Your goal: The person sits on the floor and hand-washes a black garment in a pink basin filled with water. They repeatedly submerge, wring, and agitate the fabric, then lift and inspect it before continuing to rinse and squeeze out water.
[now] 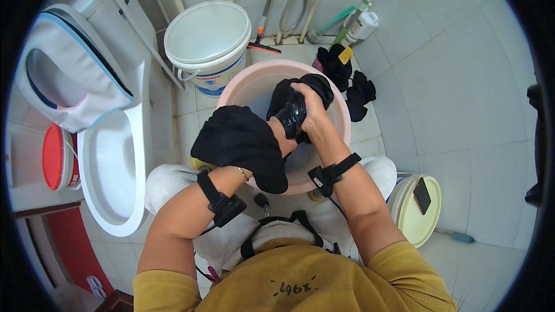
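Observation:
Over a pink plastic basin (pixel 344 134) with water in it, both my hands grip one wet black cloth garment (pixel 293 112). My left hand (pixel 282 136) holds its lower part, and a wide black portion (pixel 236 143) of the cloth drapes over that wrist and hangs past the basin's left rim. My right hand (pixel 310 104) is closed round the bunched upper part, near the basin's far side. The cloth between the hands looks twisted and shiny with water. My left fingers are partly hidden by the cloth.
A white bucket (pixel 208 58) stands behind the basin, a toilet (pixel 141 138) at the left. Black cloths (pixel 357 95) lie on the floor beyond the basin's right rim. A lidded bucket (pixel 405 221) bearing a dark phone-like object (pixel 422 196) is at the right. A squeegee (pixel 264 47) leans behind.

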A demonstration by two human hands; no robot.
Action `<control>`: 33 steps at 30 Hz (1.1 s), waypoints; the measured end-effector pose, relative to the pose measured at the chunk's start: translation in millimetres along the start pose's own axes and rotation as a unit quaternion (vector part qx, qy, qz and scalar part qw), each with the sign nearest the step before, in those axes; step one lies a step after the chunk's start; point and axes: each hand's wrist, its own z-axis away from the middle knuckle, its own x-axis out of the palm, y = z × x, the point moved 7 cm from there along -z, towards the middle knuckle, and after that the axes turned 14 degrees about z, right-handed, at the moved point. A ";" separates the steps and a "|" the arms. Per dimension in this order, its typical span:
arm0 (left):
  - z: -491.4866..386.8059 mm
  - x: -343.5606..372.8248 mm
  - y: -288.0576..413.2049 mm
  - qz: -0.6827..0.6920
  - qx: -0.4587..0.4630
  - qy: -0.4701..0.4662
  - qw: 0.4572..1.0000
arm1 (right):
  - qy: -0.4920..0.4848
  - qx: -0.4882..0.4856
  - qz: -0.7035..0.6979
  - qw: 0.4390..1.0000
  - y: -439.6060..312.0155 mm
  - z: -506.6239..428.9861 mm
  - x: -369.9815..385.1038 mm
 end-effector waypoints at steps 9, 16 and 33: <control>-7.7 17.6 -14.8 -0.098 0.124 0.116 0.981 | 0.079 -0.030 0.005 0.996 9.0 -15.2 -20.2; 11.5 -5.3 -10.0 -0.141 0.157 0.148 0.966 | 0.143 -0.053 0.115 0.982 38.5 -17.5 -41.8; 14.6 37.7 13.4 -0.054 0.101 -0.171 0.979 | -0.043 -0.001 0.521 0.852 6.4 40.8 -35.6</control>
